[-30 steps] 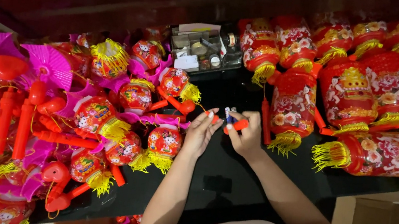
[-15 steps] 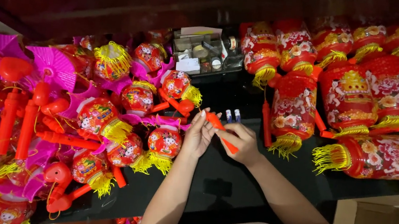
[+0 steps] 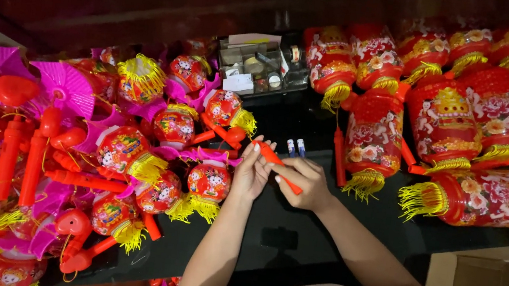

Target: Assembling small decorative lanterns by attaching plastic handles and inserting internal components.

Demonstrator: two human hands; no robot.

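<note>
Red plastic stick (image 3: 275,163) — slim, straight, bright orange-red, a lantern handle by its shape. Held tilted, upper end toward the left, lower end running down to the right. Left hand (image 3: 251,174) pinches the upper end with its fingertips; right hand (image 3: 302,181) wraps the lower part, so only the middle and the two ends show. It sits just above the dark tabletop (image 3: 295,233), not resting on it. Two small blue-and-white batteries (image 3: 296,147) lie side by side on the tabletop just beyond the right hand — apart from the stick.
</note>
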